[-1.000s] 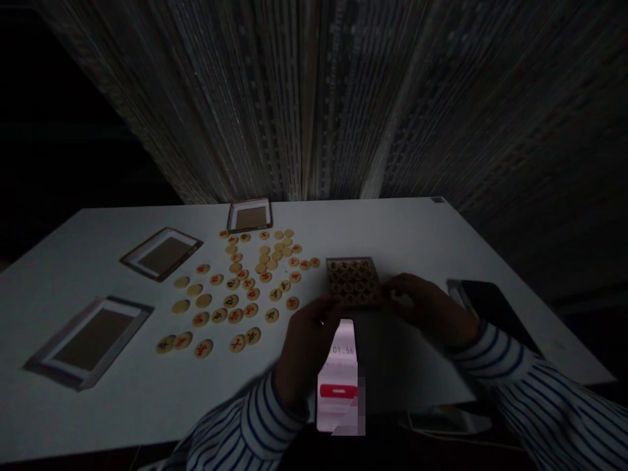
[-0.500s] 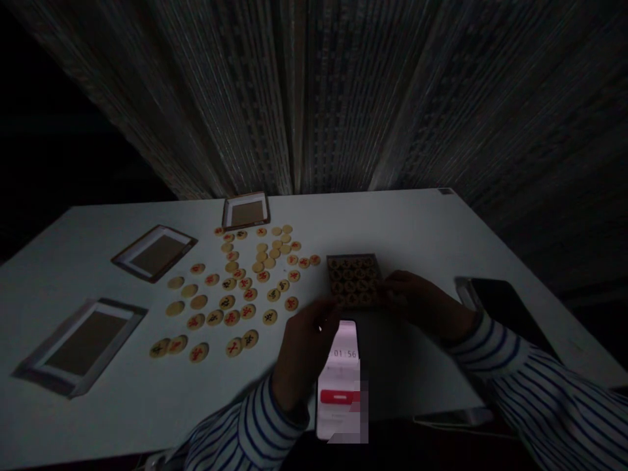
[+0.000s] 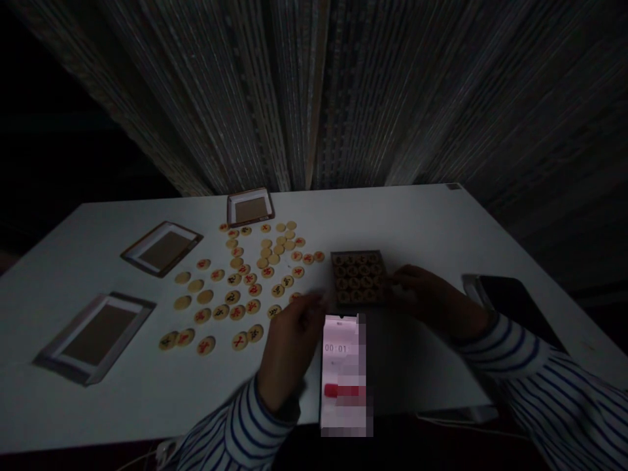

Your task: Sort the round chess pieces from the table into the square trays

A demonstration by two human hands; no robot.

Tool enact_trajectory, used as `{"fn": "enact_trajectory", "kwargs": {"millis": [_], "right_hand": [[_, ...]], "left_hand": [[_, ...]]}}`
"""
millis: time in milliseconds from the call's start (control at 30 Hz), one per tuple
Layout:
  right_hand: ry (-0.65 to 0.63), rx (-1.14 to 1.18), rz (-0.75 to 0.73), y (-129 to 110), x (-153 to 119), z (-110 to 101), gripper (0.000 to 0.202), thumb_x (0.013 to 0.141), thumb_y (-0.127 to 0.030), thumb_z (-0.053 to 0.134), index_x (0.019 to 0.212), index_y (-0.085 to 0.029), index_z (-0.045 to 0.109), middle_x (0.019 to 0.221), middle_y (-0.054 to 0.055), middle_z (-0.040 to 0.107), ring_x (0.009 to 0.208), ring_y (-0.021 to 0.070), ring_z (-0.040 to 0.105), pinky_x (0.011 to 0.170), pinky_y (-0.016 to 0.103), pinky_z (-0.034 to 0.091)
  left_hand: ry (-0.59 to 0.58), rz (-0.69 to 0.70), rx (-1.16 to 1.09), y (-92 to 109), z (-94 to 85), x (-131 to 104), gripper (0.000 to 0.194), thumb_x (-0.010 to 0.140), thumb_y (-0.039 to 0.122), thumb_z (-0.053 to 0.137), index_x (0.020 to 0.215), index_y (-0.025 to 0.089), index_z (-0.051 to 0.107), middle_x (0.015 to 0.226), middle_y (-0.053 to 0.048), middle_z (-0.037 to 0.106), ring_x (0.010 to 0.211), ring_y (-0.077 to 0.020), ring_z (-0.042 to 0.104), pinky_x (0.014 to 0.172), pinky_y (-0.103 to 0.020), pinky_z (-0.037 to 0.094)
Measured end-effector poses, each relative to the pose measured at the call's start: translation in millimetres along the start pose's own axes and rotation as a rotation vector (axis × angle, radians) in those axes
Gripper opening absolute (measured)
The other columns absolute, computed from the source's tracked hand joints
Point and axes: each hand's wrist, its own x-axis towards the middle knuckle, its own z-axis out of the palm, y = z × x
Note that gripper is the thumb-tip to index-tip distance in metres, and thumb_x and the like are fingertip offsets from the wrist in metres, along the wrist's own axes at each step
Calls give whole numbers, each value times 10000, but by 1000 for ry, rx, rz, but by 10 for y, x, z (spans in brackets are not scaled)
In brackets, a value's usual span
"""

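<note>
A square box (image 3: 359, 303) filled with rows of round pieces lies right of the middle of the white table. My right hand (image 3: 422, 294) is at its right edge, fingertips touching or nearly touching it; the dim light hides whether they grip it. My left hand (image 3: 294, 343) is left of the box's near corner, fingers curled, their tips in shadow. Many round wooden pieces (image 3: 237, 313), some with red or black characters, some plain, are spread over the table left of the box. A lit phone (image 3: 333, 366) showing a timer is between my hands, below the box.
Three open shallow boxes lie on the left: one at the back (image 3: 250, 208), one further left (image 3: 164, 248) and one near the front left (image 3: 95, 337). A dark flat device (image 3: 517, 307) rests on the right of the table (image 3: 412, 216). A beaded curtain (image 3: 294, 98) hangs behind.
My left hand has moved left, away from the box's near corner and off the phone's upper part. My right hand stays by the box's right edge. The view has shifted slightly.
</note>
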Motion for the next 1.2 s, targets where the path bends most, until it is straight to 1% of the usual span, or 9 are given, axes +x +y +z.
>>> {"fn": "enact_trajectory", "kwargs": {"millis": [133, 233, 400, 533, 667, 800, 933, 1067, 1200], "right_hand": [[65, 8, -9, -98, 21, -67, 258, 831, -312, 488, 1029, -192, 604, 879, 88, 593, 729, 167, 568, 653, 350, 513], [90, 9, -60, -152, 44, -21, 237, 838, -268, 469, 1018, -197, 606, 896, 93, 601, 763, 180, 577, 665, 362, 515], [89, -5, -159, -221, 84, 90, 227, 830, -244, 476, 1011, -183, 599, 933, 114, 602, 806, 200, 583, 663, 361, 525], [74, -25, -167, -298, 122, 69, 214, 819, -219, 473, 985, -177, 600, 910, 115, 615, 780, 202, 591, 645, 363, 530], [84, -8, -163, -364, 159, 60, 201, 819, -221, 469, 966, -189, 604, 887, 96, 627, 765, 188, 595, 634, 349, 527], [56, 122, -159, -441, 202, 133, 177, 845, -245, 456, 893, -190, 618, 805, 68, 640, 687, 148, 594, 583, 289, 512], [13, 381, -16, -594, 255, 207, 165, 836, -269, 495, 921, -197, 617, 826, 41, 676, 712, 133, 624, 618, 263, 520], [-25, 626, 84, -767, 299, 190, 206, 822, -348, 524, 909, -194, 630, 807, 26, 688, 723, 132, 640, 622, 251, 527], [-22, 744, 84, -831, 292, 111, 164, 813, -309, 545, 877, -203, 654, 785, 9, 693, 707, 117, 639, 632, 242, 524]], "left_hand": [[46, 141, 243, -130, -153, 18, 274, 821, 264, 498, 1060, 169, 595, 977, -74, 648, 899, -199, 583, 812, -350, 458], [45, 201, 403, -197, -187, 25, 244, 815, 217, 502, 1039, 169, 587, 991, -83, 631, 941, -221, 556, 841, -392, 437], [73, 181, 508, -236, -135, 45, 218, 793, 181, 533, 1003, 154, 585, 956, -92, 626, 903, -225, 557, 811, -385, 446], [88, 150, 534, -269, -87, 85, 234, 810, 193, 512, 1028, 140, 581, 926, -93, 633, 887, -230, 559, 803, -379, 448], [117, 170, 501, -314, -71, 101, 251, 824, 171, 485, 1056, 127, 570, 939, -97, 640, 900, -226, 566, 815, -377, 446], [145, 286, 384, -255, -92, 54, 246, 821, 197, 511, 1056, 144, 557, 940, -83, 643, 893, -207, 573, 787, -347, 460], [185, 388, 296, -88, -103, -28, 216, 831, 225, 515, 1036, 166, 546, 916, -69, 638, 863, -186, 577, 764, -326, 464], [142, 434, 250, 35, -73, -77, 189, 825, 231, 527, 1008, 196, 559, 890, -52, 632, 810, -169, 578, 720, -309, 470], [94, 447, 177, 71, -30, -94, 201, 810, 245, 551, 1007, 216, 578, 909, -44, 636, 849, -173, 577, 752, -320, 468]]}}
